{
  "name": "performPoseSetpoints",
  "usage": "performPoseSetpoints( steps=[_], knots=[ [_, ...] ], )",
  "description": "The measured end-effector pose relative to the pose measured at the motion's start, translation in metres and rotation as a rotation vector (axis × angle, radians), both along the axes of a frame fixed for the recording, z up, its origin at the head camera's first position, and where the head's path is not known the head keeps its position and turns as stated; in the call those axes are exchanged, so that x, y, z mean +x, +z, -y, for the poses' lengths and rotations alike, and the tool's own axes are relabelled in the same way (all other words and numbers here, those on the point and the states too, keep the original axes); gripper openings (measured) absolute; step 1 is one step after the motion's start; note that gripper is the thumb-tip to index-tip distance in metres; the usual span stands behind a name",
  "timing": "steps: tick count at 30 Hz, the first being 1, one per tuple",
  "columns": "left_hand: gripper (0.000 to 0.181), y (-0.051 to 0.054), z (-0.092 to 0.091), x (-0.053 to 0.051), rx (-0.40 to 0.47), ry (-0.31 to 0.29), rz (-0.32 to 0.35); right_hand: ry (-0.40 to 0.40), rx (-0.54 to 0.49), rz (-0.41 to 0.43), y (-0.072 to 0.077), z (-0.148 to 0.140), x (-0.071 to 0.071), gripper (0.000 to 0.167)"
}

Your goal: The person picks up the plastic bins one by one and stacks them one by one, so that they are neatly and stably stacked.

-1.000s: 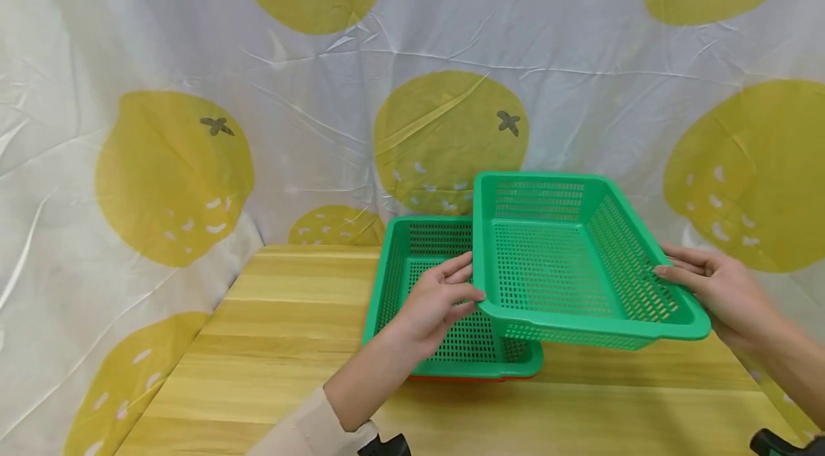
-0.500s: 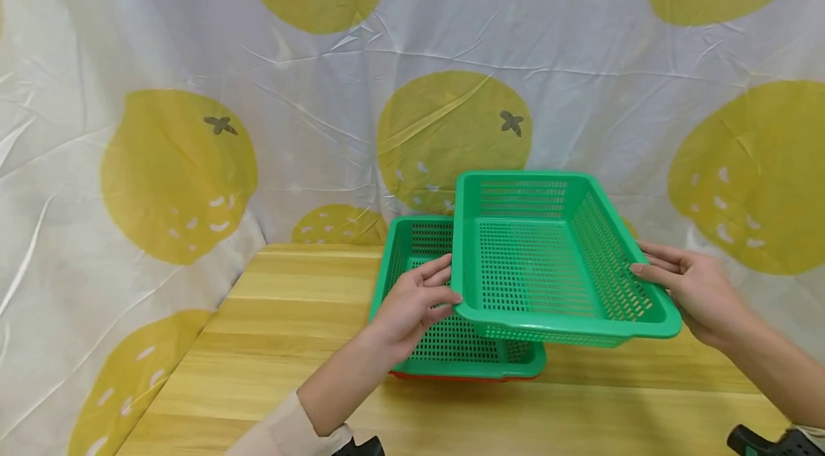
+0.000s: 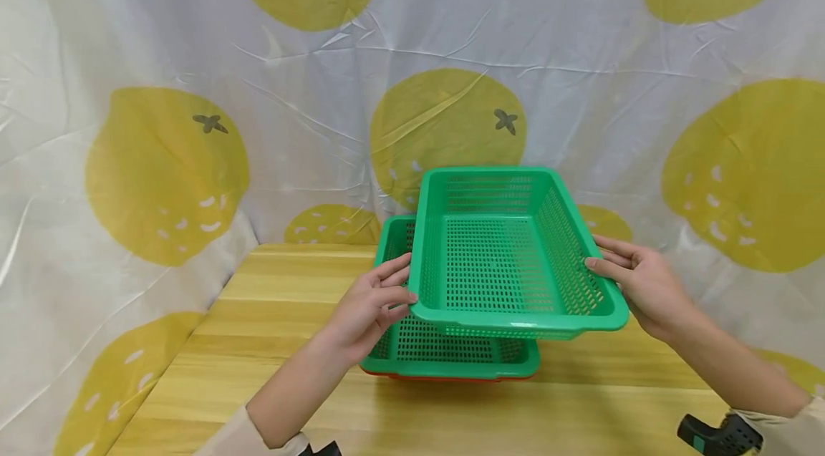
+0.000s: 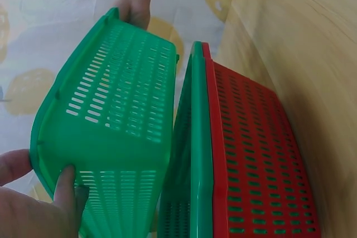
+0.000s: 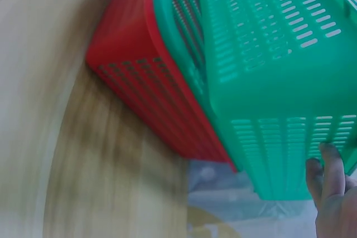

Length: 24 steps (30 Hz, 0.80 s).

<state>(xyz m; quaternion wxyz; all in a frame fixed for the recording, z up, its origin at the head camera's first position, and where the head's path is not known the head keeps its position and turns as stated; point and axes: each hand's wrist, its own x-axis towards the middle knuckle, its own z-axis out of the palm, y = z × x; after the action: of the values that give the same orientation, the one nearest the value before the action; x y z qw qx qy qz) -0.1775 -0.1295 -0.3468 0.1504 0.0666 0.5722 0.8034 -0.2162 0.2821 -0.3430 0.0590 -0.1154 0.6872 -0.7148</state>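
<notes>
Between my two hands a green perforated plastic basket (image 3: 493, 266) hangs in the air, slightly tilted and with nothing in it. My left hand (image 3: 367, 306) pinches its left rim near the front corner, thumb on top. On the right rim, my right hand (image 3: 644, 288) grips with the thumb over the edge and fingers beneath the side wall. Below and a little left stands another green basket (image 3: 445, 369), nested in a red basket (image 4: 259, 160) on the table. The held basket overlaps the nested pair and hides much of the green one's inside.
The wooden table (image 3: 271, 341) carries the nested baskets. Behind it hangs a pale curtain (image 3: 309, 134) with yellow lemon prints. A black strapped device (image 3: 722, 434) sits at my right wrist.
Both hands have carried the held green basket leftward, from the right side to above the nested baskets. The nested pair has stayed in place.
</notes>
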Motion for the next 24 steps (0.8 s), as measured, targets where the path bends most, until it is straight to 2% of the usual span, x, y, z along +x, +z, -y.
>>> performPoseSetpoints(
  steps=[4,11,18,24],
  knots=[
    [0.08,0.001,0.012,0.002,-0.008,-0.024,-0.016,-0.016,0.016,0.007,-0.001,0.011,0.001,0.076],
    [0.08,0.001,0.029,0.004,0.014,-0.021,-0.011,0.006,-0.01,0.003,-0.002,0.029,-0.002,0.073],
    [0.079,-0.002,0.047,0.009,0.014,-0.022,-0.005,-0.007,-0.008,0.021,-0.007,0.046,0.001,0.074],
    [0.077,-0.005,0.047,0.01,0.063,-0.025,-0.008,-0.025,0.001,0.058,-0.002,0.049,0.004,0.075]
  ],
)
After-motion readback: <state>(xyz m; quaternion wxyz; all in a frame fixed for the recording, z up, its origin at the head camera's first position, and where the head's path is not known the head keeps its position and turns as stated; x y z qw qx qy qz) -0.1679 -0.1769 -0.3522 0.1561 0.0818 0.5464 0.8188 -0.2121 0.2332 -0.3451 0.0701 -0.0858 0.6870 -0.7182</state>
